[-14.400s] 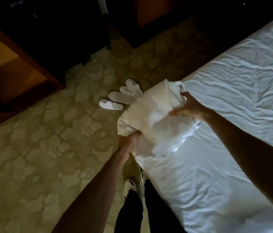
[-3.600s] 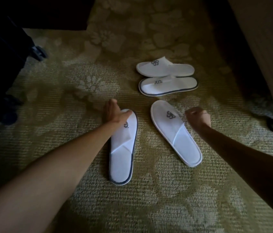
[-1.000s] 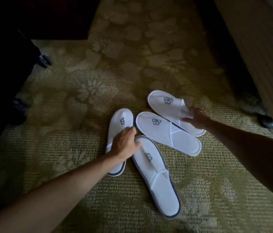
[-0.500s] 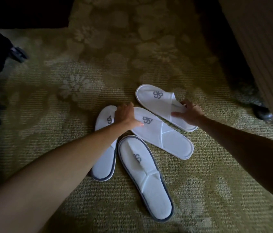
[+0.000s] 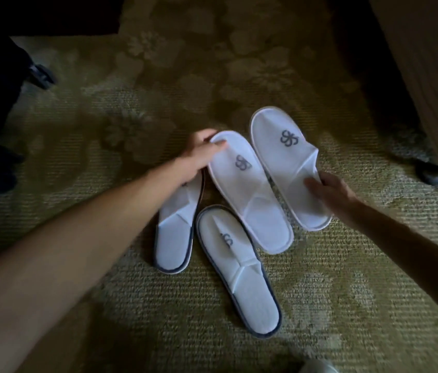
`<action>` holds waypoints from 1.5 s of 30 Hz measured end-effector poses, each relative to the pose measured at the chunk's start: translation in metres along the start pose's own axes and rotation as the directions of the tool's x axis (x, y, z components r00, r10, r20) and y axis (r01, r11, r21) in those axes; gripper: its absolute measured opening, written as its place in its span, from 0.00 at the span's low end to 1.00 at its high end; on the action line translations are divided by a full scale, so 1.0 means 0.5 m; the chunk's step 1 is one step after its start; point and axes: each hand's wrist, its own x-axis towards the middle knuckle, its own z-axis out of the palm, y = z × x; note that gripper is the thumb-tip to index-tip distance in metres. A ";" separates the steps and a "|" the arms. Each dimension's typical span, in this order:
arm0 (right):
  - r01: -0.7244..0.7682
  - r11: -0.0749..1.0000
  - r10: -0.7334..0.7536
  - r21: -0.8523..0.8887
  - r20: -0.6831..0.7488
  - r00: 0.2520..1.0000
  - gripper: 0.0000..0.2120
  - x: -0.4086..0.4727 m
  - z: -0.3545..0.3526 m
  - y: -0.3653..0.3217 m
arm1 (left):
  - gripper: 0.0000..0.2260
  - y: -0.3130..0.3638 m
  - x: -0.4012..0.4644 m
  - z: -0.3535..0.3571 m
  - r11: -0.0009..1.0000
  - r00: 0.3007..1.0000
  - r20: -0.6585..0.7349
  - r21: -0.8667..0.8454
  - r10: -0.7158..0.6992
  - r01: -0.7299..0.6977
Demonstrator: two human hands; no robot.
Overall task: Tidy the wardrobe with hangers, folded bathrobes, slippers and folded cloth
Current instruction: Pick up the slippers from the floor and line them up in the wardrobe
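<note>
Our left forearm runs bare from the near left corner up toward the middle of the scene, held fairly straight. Our left hand point(image 5: 199, 157) is palm-down at its far end, fingers point(image 5: 216, 144) curled over the toe end of a slipper point(image 5: 247, 189), thumb tucked at the far side of that edge. Our right forearm comes in from the right edge, angled toward the far left. Our right hand point(image 5: 328, 192) is turned palm-down, fingers spread, pinching the open edge of the second slipper point(image 5: 285, 162). The two hands are near each other but apart.
</note>
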 end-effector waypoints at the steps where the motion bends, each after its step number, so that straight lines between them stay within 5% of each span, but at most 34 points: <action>1: 0.015 1.000 -0.016 0.024 0.044 0.999 0.16 -0.030 0.008 -0.007 | 0.15 0.005 0.002 -0.033 1.000 1.000 0.001 -0.023 0.001 -0.001; 5: 0.004 0.998 -0.016 0.062 0.187 0.982 0.19 -0.149 0.090 -0.009 | 0.17 -0.013 0.002 -0.171 0.995 0.996 0.069 -0.074 -0.064 0.069; 9: -0.008 1.000 0.009 -0.006 0.238 0.971 0.16 -0.239 0.193 0.028 | 0.17 -0.068 -0.027 -0.236 0.986 0.980 0.153 0.127 -0.127 0.108; 12: -0.019 0.991 0.041 -0.131 0.166 0.985 0.10 -0.283 0.236 0.056 | 0.15 -0.111 -0.042 -0.220 0.944 0.993 0.094 0.327 -0.077 0.042; 17: -0.048 0.983 0.050 -0.180 0.009 0.999 0.09 -0.301 0.255 0.063 | 0.12 -0.141 -0.036 -0.161 0.942 0.996 -0.062 0.334 0.060 -0.036; 22: -0.070 0.967 0.078 -0.245 0.024 0.997 0.11 -0.311 0.244 0.069 | 0.39 -0.150 -0.120 -0.153 0.955 0.936 -0.323 0.204 -0.142 0.216; 25: -0.039 0.945 0.048 -0.324 0.020 0.999 0.13 -0.323 0.243 0.074 | 0.62 -0.188 -0.232 -0.141 0.870 0.914 -0.210 0.290 -0.347 0.398; 28: -0.016 0.916 0.023 -0.400 0.012 1.000 0.17 -0.330 0.251 0.073 | 0.70 -0.217 -0.306 -0.108 0.808 0.941 -0.133 0.486 -0.310 0.334; 30: -0.051 0.909 0.062 -0.414 0.014 0.998 0.23 -0.334 0.261 0.063 | 0.68 -0.217 -0.320 -0.094 0.794 0.938 -0.180 0.500 -0.296 0.346; 34: -0.210 0.914 0.235 -0.348 0.029 0.972 0.32 -0.330 0.281 0.046 | 0.62 -0.246 -0.311 -0.113 0.885 0.907 -0.265 0.249 -0.328 0.392; 38: -0.279 0.927 0.295 -0.248 0.026 0.955 0.33 -0.326 0.303 0.037 | 0.35 -0.236 -0.322 -0.126 0.919 0.878 -0.306 0.025 -0.368 0.394; 41: -0.317 0.948 0.317 0.001 0.050 0.947 0.32 -0.329 0.314 0.030 | 0.22 -0.232 -0.313 -0.126 0.887 0.849 -0.273 -0.034 -0.452 0.461; 45: -0.279 0.941 0.257 0.192 0.133 0.957 0.29 -0.330 0.325 0.031 | 0.20 -0.232 -0.306 -0.124 0.863 0.839 -0.204 -0.093 -0.505 0.497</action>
